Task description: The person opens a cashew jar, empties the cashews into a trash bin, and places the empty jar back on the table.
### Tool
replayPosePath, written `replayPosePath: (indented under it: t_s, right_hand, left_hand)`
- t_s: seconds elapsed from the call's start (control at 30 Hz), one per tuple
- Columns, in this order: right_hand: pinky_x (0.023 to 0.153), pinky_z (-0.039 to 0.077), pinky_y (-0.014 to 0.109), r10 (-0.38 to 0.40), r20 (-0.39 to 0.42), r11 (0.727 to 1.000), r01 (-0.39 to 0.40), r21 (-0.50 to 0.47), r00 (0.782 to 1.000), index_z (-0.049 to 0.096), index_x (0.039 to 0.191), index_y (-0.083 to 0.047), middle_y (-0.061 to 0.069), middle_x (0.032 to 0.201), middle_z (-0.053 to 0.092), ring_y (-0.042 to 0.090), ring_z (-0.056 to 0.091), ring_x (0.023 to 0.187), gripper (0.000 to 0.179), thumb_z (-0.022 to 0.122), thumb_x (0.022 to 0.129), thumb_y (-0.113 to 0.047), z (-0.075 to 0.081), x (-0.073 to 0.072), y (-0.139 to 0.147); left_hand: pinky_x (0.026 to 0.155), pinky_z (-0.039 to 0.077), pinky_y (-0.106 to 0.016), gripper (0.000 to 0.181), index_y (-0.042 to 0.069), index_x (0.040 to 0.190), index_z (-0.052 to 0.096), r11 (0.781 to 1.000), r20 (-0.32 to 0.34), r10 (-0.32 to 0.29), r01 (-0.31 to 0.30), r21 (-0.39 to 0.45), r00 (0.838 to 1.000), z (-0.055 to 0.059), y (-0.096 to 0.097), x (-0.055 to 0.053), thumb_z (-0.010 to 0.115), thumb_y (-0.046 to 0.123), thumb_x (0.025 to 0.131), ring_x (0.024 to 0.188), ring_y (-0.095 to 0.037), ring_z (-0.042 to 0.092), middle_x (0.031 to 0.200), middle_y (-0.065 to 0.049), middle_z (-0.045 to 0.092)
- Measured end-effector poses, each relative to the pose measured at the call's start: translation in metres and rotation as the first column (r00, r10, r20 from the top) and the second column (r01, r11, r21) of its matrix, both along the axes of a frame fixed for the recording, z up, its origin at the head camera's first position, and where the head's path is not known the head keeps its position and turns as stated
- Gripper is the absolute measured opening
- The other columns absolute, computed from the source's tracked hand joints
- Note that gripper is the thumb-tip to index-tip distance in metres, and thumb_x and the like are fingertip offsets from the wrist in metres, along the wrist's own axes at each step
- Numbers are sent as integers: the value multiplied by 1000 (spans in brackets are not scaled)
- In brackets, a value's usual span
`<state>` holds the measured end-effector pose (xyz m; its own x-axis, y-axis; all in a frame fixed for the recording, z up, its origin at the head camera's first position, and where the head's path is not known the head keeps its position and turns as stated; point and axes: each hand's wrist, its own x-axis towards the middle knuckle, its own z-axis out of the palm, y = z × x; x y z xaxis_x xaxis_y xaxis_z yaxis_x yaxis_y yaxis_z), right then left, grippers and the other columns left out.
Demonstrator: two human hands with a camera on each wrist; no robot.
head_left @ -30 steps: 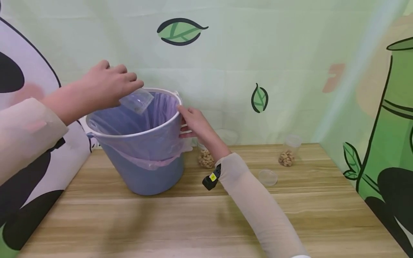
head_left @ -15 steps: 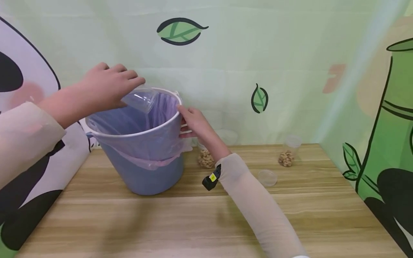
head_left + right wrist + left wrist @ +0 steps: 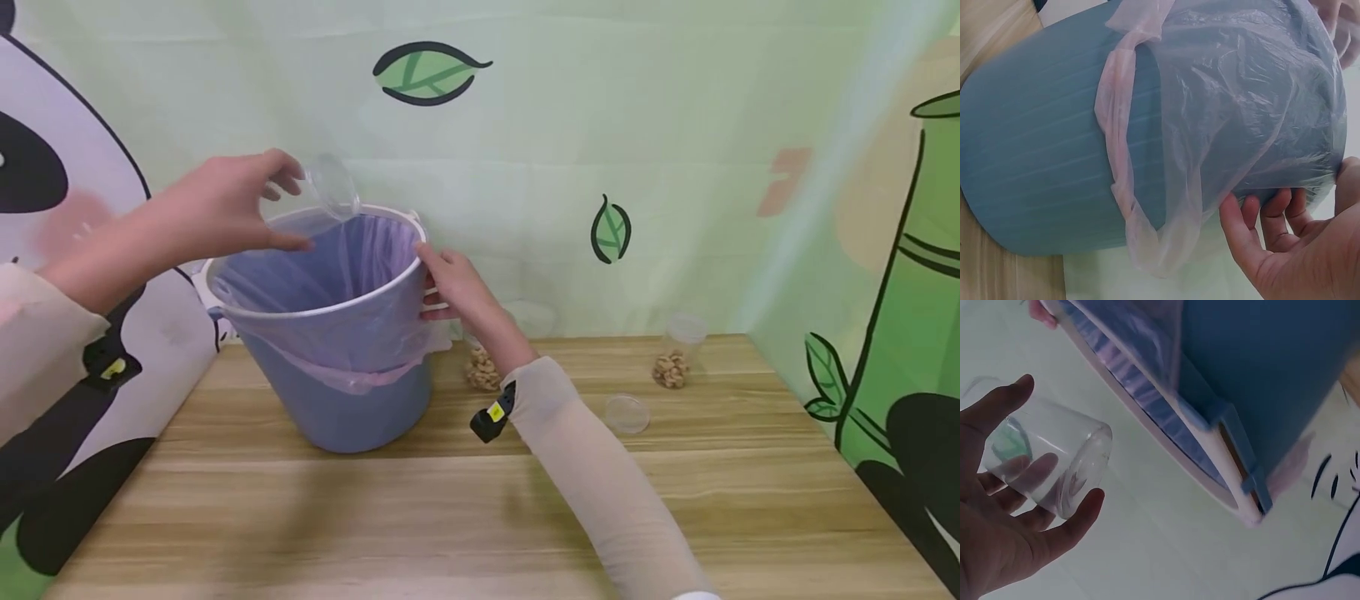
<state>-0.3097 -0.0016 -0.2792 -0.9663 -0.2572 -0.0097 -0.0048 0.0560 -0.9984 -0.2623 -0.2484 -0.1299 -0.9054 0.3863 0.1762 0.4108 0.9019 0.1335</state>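
A blue trash bin (image 3: 352, 417) with a white rim and a thin pinkish liner (image 3: 367, 250) stands tilted-looking at the left of the table. My right hand (image 3: 461, 292) holds its right side, thumb at the rim and fingers against the outer wall below. Above the bin's back left rim is my left hand (image 3: 225, 200), its thumb and fingers spread wide. A clear jar (image 3: 335, 187) with no visible contents is at those fingertips. In the left wrist view the jar (image 3: 1066, 450) lies between the thumb and the fingers, some fingers showing through it.
Behind my right forearm stands a clear jar of cashew-like nuts (image 3: 483, 367), partly hidden. Another such jar (image 3: 671, 367) is at the back right, with a clear round lid (image 3: 627, 414) on the wooden table (image 3: 465, 533) before it. A printed cloth (image 3: 540, 125) hangs behind.
My left hand has turned and its fingers have spread from the clear jar. The jar has gone from tipped into the bin's mouth to above the back rim. My right hand stays put.
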Motion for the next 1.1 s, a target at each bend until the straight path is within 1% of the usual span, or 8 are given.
replayPosePath:
  t_s: [0.07,0.17,0.27,0.37,0.47,0.67,0.93,1.1]
  right_hand:
    - [82,60,47,-8,3,1000,8,-8,1000,54,106,-6,8,94,54,24,60,82,46,50,104,-52,1,-1,0]
    - [84,59,48,-9,3,1000,9,-16,1000,54,108,-6,7,94,54,25,59,83,47,49,104,-53,2,-2,-1]
    - [85,59,48,6,21,1000,-6,-14,1000,53,112,-6,7,95,53,25,59,83,46,48,105,-52,2,-2,-2]
    - [83,59,48,19,48,1000,-18,-17,999,52,116,-6,8,97,52,24,58,82,47,48,105,-52,2,-3,-3]
    - [82,60,46,27,54,999,-26,-22,998,52,115,-6,9,99,52,24,58,81,48,47,105,-52,1,-4,-3]
    - [79,61,46,13,46,999,-11,-30,999,51,105,-7,9,96,52,23,58,79,44,48,105,-51,1,-4,3]
    - [76,61,45,-3,44,999,5,-41,999,51,100,-8,6,92,52,22,56,78,42,50,104,-49,6,-5,11]
    - [75,61,45,-1,49,1000,2,-20,999,50,99,-8,8,93,52,23,57,76,41,48,105,-49,4,-4,15]
  left_hand:
    - [98,47,-63,83,0,145,40,997,28,16,-18,78,999,1,4,3,84,34,84,129,-46,52,139,-25,55]
    - [96,48,-63,83,4,144,41,985,66,29,-40,169,997,2,11,8,84,41,84,130,-44,53,141,-21,55]
    - [96,49,-61,84,6,144,42,971,109,18,-43,237,994,3,18,12,84,46,83,130,-41,54,141,-18,55]
    - [97,50,-60,83,6,143,43,956,148,-6,-38,290,989,1,26,17,84,45,83,130,-39,56,141,-16,56]
    - [97,50,-59,80,7,141,43,949,164,-19,-34,314,986,0,31,21,84,44,83,130,-38,56,141,-15,56]
    - [96,51,-58,75,9,136,46,947,174,-42,-16,321,984,-3,42,28,85,43,82,131,-36,55,140,-10,57]
    - [94,52,-58,68,9,129,47,942,134,-78,30,333,988,-5,54,29,86,39,82,131,-36,55,137,-9,58]
    - [92,53,-58,67,9,128,47,950,139,-85,38,310,987,-11,58,29,86,38,82,131,-37,55,138,-12,57]
